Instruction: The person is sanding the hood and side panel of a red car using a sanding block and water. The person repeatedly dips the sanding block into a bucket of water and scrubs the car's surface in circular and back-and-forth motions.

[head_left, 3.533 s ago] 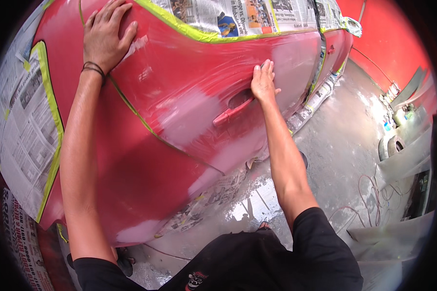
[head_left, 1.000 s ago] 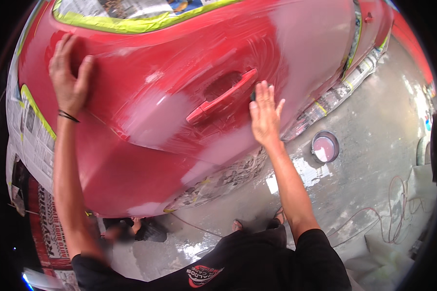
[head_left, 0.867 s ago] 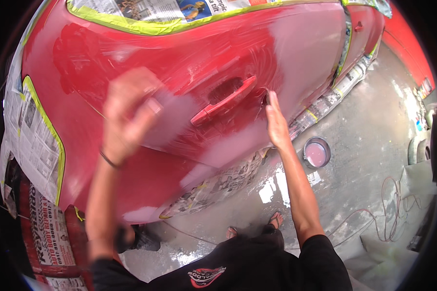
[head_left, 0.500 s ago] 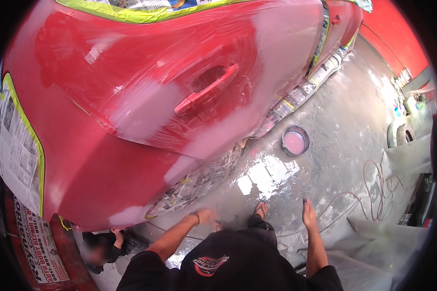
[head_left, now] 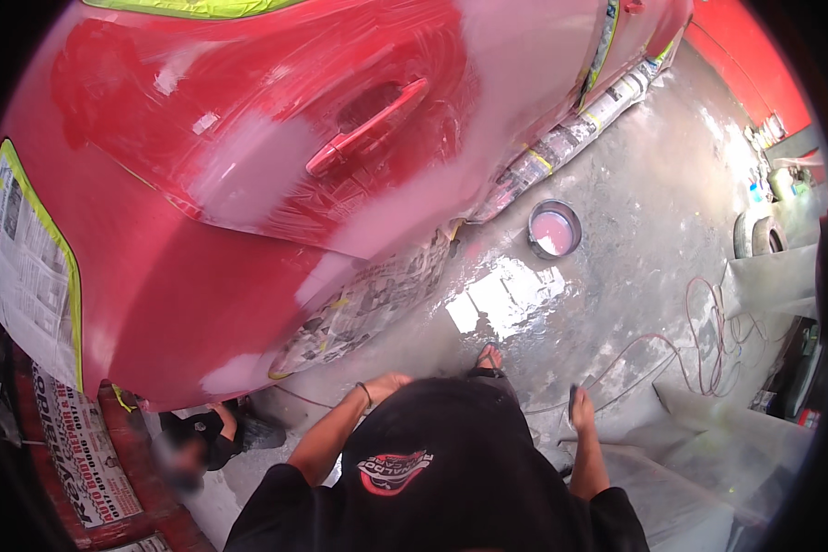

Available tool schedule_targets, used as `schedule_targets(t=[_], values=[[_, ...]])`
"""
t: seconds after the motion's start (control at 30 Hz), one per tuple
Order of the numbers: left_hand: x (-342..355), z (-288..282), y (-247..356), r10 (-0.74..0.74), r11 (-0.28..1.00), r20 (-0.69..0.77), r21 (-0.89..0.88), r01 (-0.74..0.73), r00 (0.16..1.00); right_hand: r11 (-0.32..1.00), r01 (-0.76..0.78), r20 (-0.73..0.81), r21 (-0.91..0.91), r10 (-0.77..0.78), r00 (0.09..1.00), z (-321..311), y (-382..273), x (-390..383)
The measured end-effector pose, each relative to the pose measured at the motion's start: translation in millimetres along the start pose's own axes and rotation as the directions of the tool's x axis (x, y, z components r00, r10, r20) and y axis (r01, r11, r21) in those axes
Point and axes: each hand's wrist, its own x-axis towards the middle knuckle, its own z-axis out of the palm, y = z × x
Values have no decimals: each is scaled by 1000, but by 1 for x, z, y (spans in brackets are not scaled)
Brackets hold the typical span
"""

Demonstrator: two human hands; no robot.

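My left hand (head_left: pixel 386 385), with a dark band at its wrist, is at the front of my black shirt; its fingers are partly hidden, and no held thing shows. Off to my right, well away from the car, my right hand (head_left: pixel 583 411) grips a small dark flat piece (head_left: pixel 573 401) whose kind I cannot make out. Before me stands a red car body (head_left: pixel 156 276) with dull pinkish patches and wet-looking smears around its door handle (head_left: pixel 366 129). Newspaper (head_left: pixel 368 299) covers the wheel, below the fender's edge.
A dark bucket (head_left: pixel 553 206) of pink liquid stands on the wet grey floor (head_left: pixel 626 230). Newspaper wraps the sill (head_left: pixel 570 143). A hose (head_left: pixel 695 354) coils at right, near tires (head_left: pixel 765 236) and plastic sheeting (head_left: pixel 681 460). Another person (head_left: pixel 202 437) crouches at lower left beside the car.
My left hand has drawn in from the car's side toward my shirt. My right hand is slightly lower, still with the dark piece. The car and bucket sit higher in view.
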Motion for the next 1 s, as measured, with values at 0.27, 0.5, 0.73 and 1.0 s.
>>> schedule_targets(t=[0.27,0.5,0.73,1.0], values=[[-115,36,183,323,545,-616,-500,-673,719,903,408,-108,136,-396,912,-27,-204,113],[-165,201,358,920,392,-50,95,-915,388,880,475,136,27,-474,870,-11,-250,108],[-132,229,387,901,395,247,-124,-910,357,903,430,156,23,-428,890,8,-202,97],[-124,218,373,895,421,257,-218,-880,365,904,190,191,383,-279,941,10,-271,93]])
